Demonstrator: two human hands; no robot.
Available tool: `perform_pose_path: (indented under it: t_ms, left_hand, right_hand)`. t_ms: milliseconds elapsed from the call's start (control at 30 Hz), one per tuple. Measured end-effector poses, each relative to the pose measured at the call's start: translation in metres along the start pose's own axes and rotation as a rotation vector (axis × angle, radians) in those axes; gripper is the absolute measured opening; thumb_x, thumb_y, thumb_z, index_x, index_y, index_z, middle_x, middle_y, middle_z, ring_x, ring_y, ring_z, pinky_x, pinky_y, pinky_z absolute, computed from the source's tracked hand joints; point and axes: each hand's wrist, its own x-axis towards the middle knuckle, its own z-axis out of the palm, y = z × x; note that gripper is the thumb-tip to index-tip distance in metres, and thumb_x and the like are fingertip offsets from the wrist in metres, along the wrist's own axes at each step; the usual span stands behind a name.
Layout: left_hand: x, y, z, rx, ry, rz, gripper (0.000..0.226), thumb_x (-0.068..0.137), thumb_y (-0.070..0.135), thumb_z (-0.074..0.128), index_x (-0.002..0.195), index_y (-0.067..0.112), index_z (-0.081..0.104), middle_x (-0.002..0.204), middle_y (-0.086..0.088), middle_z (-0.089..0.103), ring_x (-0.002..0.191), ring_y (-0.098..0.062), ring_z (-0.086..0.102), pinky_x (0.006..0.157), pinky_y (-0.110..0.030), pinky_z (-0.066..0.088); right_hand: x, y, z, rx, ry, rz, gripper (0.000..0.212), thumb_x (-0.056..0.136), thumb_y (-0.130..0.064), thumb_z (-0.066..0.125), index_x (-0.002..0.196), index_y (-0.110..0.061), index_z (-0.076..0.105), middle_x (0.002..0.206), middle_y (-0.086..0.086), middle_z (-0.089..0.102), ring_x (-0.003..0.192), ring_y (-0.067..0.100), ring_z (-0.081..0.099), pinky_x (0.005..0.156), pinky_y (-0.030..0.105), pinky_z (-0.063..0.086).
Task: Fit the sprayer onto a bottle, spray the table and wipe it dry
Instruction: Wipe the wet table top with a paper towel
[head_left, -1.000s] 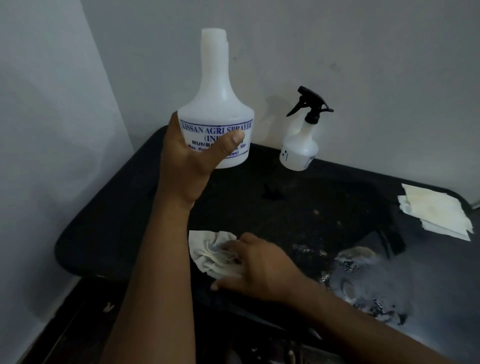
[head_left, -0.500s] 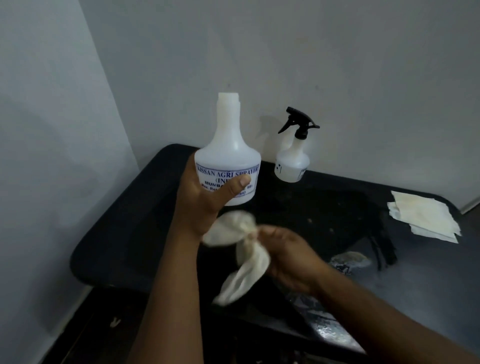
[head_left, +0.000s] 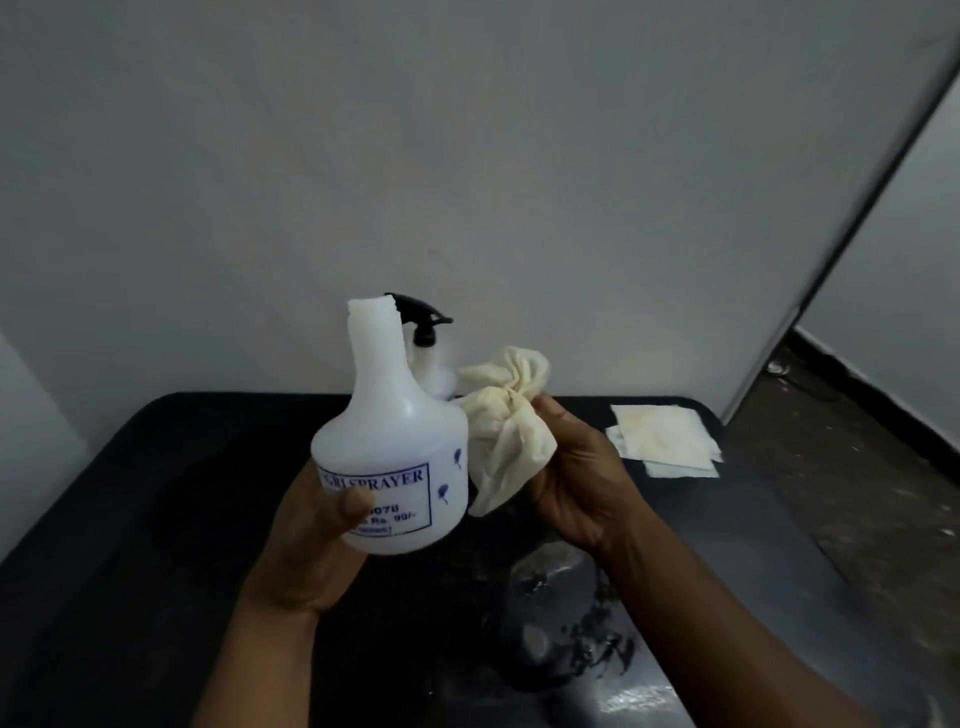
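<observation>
My left hand (head_left: 311, 540) grips a white plastic bottle (head_left: 395, 457) with blue lettering, held above the black table (head_left: 171, 493), tilted slightly left, its neck open with no sprayer on it. My right hand (head_left: 582, 483) holds a bunched cream cloth (head_left: 506, 426) right beside the bottle's shoulder, touching or nearly touching it. Behind the bottle stands a smaller white bottle (head_left: 439, 376) with a black trigger sprayer (head_left: 421, 317) fitted, mostly hidden.
Folded cream cloths (head_left: 665, 439) lie at the table's back right corner. A wet, shiny patch (head_left: 566, 618) spreads over the table's near middle. Grey walls close in behind and on the left. Bare floor (head_left: 841, 467) shows to the right.
My right hand lifted the cloth off the table and brought it up beside the bottle. My left hand lowered and turned the bottle. The camera view tilted upward.
</observation>
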Motion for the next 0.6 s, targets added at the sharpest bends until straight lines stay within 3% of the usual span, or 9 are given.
perform_pose_path:
  t_ms: [67,233,333,400,533,600]
  left_hand:
    - [0.011,-0.010,0.020,-0.024,-0.017,-0.004,0.072,0.044,0.048,0.100,0.109,0.024,0.081,0.110,-0.005,0.080,0.103,-0.021,0.076,0.080,-0.036,0.064]
    - [0.035,-0.039,0.079,-0.055,-0.077,-0.008,0.068,0.058,0.051,0.093,0.119,0.025,0.077,0.119,-0.001,0.078,0.114,-0.020,0.072,0.086,-0.034,0.062]
    - [0.038,-0.062,0.110,-0.058,-0.150,-0.025,0.062,0.066,0.053,0.087,0.122,0.029,0.075,0.122,0.004,0.077,0.116,-0.016,0.071,0.089,-0.032,0.061]
    - [0.038,-0.077,0.129,-0.071,-0.208,-0.036,0.061,0.068,0.053,0.086,0.123,0.030,0.074,0.123,0.005,0.076,0.117,-0.015,0.070,0.091,-0.033,0.060]
    - [0.044,-0.101,0.177,-0.063,-0.280,-0.095,0.065,0.060,0.054,0.091,0.118,0.029,0.076,0.117,0.002,0.078,0.112,-0.018,0.073,0.087,-0.035,0.062]
    - [0.046,-0.108,0.204,-0.036,-0.335,-0.099,0.066,0.056,0.055,0.092,0.114,0.029,0.078,0.113,0.001,0.079,0.109,-0.018,0.074,0.083,-0.034,0.063]
  right_hand:
    - [-0.006,-0.014,-0.005,-0.046,0.041,-0.047,0.054,0.081,-0.014,0.058,0.131,0.003,0.051,0.118,0.022,0.059,0.105,0.031,0.056,0.108,0.047,0.033]
    - [-0.029,-0.054,-0.027,-0.017,0.152,-0.140,0.054,0.073,-0.012,0.066,0.125,-0.001,0.058,0.103,0.015,0.065,0.093,0.026,0.061,0.101,0.043,0.044]
    - [-0.055,-0.087,-0.048,-0.128,0.248,-0.203,0.021,0.078,-0.002,0.063,0.097,-0.001,0.071,0.087,0.012,0.073,0.074,0.020,0.070,0.075,0.031,0.059]
    - [-0.075,-0.114,-0.063,-0.239,0.319,-0.234,0.020,0.086,0.005,0.052,0.095,-0.001,0.069,0.082,0.009,0.074,0.069,0.017,0.070,0.068,0.026,0.058]
    - [-0.128,-0.170,-0.092,-0.345,0.303,-0.280,0.033,0.087,0.012,0.037,0.110,0.005,0.060,0.105,0.022,0.056,0.085,0.024,0.052,0.082,0.029,0.040]
    - [-0.154,-0.192,-0.102,-0.360,0.275,-0.290,0.042,0.086,0.016,0.033,0.123,0.012,0.051,0.114,0.023,0.049,0.089,0.024,0.051,0.078,0.028,0.044]
